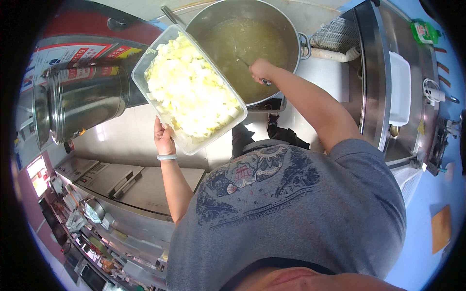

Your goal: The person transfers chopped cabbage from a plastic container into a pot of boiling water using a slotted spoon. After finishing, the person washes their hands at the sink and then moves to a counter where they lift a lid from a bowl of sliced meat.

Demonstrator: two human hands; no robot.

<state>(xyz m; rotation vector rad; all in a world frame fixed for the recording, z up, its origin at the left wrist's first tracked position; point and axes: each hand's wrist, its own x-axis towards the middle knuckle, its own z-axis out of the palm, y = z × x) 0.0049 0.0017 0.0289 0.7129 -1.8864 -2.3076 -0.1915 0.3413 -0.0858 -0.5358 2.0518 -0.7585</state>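
Observation:
My left hand (pixel 164 136) grips the near left edge of a translucent plastic tub (pixel 189 147), which is tilted beside and partly over the pot. Pale yellow-green chopped vegetable, perhaps cabbage, (pixel 189 87) fills much of the tub; glare washes out its middle. In my right hand (pixel 262 71) is a metal utensil, probably a ladle, (pixel 243 62). Its handle end pokes out below my fist, and its far end dips into the cloudy yellowish liquid (pixel 251 36). That liquid sits in a large metal stockpot (pixel 304 45), whose left rim the tub partly hides.
Another metal handle (pixel 168 14) sticks out left of the pot. A steel cylindrical vessel (pixel 91 87) stands at left, above a steel chest or counter (pixel 120 182). On the right, a steel sink unit (pixel 375 91) holds a white plastic basin (pixel 400 89), with a green bottle (pixel 424 32) beyond.

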